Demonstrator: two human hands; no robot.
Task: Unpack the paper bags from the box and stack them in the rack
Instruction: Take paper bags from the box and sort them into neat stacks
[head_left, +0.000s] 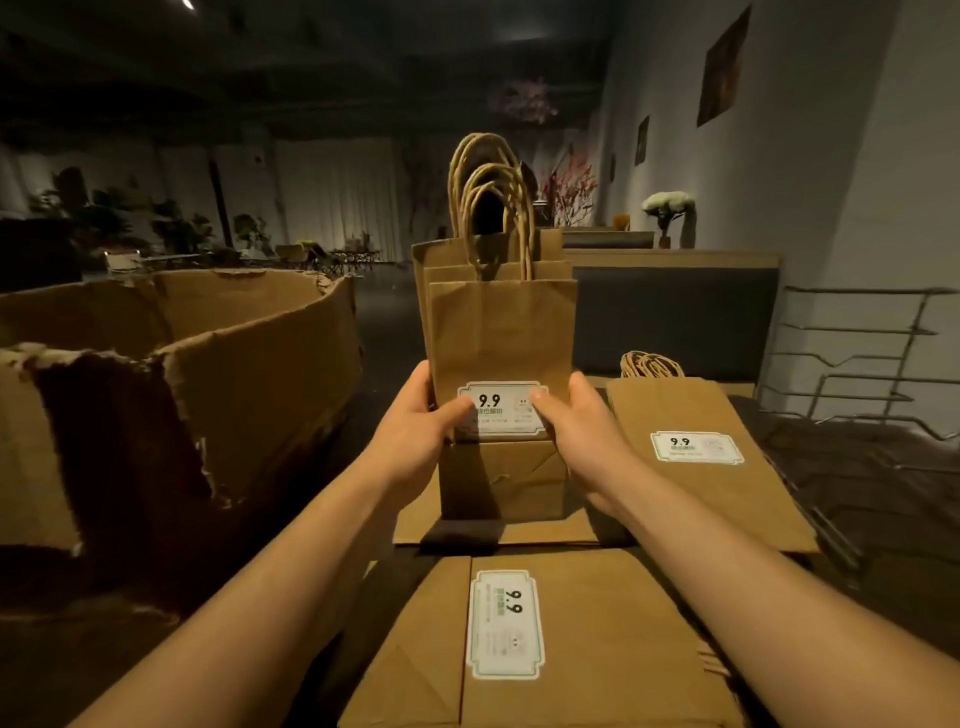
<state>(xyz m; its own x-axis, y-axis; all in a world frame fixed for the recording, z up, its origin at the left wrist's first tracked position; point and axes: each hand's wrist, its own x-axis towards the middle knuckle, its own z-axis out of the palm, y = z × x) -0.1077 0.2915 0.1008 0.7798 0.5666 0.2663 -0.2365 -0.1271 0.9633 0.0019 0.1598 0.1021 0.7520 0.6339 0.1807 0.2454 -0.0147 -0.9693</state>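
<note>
Both hands — left (415, 421), right (582, 426) — grip upright paper bags (501, 332); torn box (218, 358) interior unseen.

2 bare forearms, no sleeves

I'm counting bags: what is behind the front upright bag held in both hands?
Behind the front bag at least two more upright bags show by their top edges and handles. Their lower parts are covered, so more may hide.

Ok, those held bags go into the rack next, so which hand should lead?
Probably the right hand. Both it and the left hand grip the upright bundle of bags, but the wire rack stands to the right, on that hand's side.
</note>
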